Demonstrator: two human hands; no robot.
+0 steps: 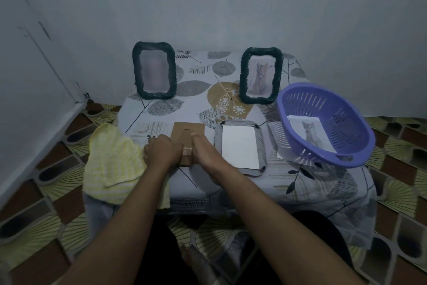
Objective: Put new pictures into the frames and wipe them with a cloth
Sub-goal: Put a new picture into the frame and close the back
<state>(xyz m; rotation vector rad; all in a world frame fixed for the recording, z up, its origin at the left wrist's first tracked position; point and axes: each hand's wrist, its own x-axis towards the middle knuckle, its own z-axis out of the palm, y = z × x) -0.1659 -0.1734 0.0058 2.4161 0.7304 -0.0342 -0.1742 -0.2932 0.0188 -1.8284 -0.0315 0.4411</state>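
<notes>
Brown cardboard backing (187, 129) lies flat, curled fingers of the left hand (163, 150) gripping its edge, right hand (204, 149) pressing straight-fingered.

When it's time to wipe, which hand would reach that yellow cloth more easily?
Probably the left hand: it is right beside the yellow cloth, while the right hand sits on the far side of the brown backing board.

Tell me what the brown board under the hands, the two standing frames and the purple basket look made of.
Brown board: matte, flat, likely cardboard or fibreboard. Left frame and right frame: dark green rims with a twisted, rope-like texture, probably woven wicker or cord; cannot tell which. Purple basket: smooth moulded plastic, slotted walls, slight sheen.
</notes>
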